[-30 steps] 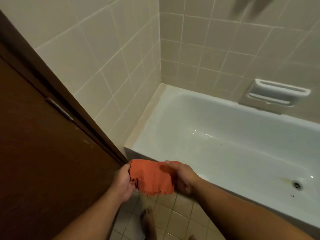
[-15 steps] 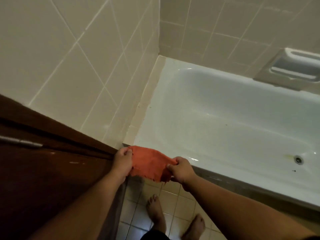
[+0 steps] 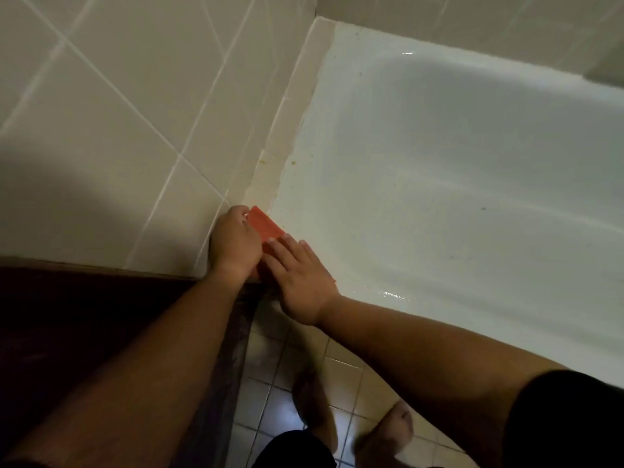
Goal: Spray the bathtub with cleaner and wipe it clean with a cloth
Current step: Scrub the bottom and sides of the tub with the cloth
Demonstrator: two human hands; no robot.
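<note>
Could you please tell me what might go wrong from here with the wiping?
The cloth sits folded under the left hand and right hand at the bathtub corner, so it may skip the yellowish specks by the seam. Bare feet on floor tiles beside the glistening bathtub could slip when leaning in.

Cloth (image 3: 265,226): mostly covered; only a red strip showing between the hands, plus a sliver beside the right wrist.
Left hand (image 3: 234,243): curled over the cloth's far end, fingertips tucked out of sight under the knuckles.
Right hand (image 3: 300,282): flat on the cloth, palm side hidden.
Bathtub (image 3: 439,163): cut off by the right edge; near rim partly behind the right forearm.
Specks (image 3: 483,208) on the tub: too small to tell what.
Grey shape (image 3: 607,67), upper right: cut by the edge, unidentifiable.
Feet (image 3: 319,410): blurred and dim, toes indistinct.
Door (image 3: 67,332): dark, cut off at the left edge.
Sleeve (image 3: 567,420): cropped at the lower right corner.
</note>
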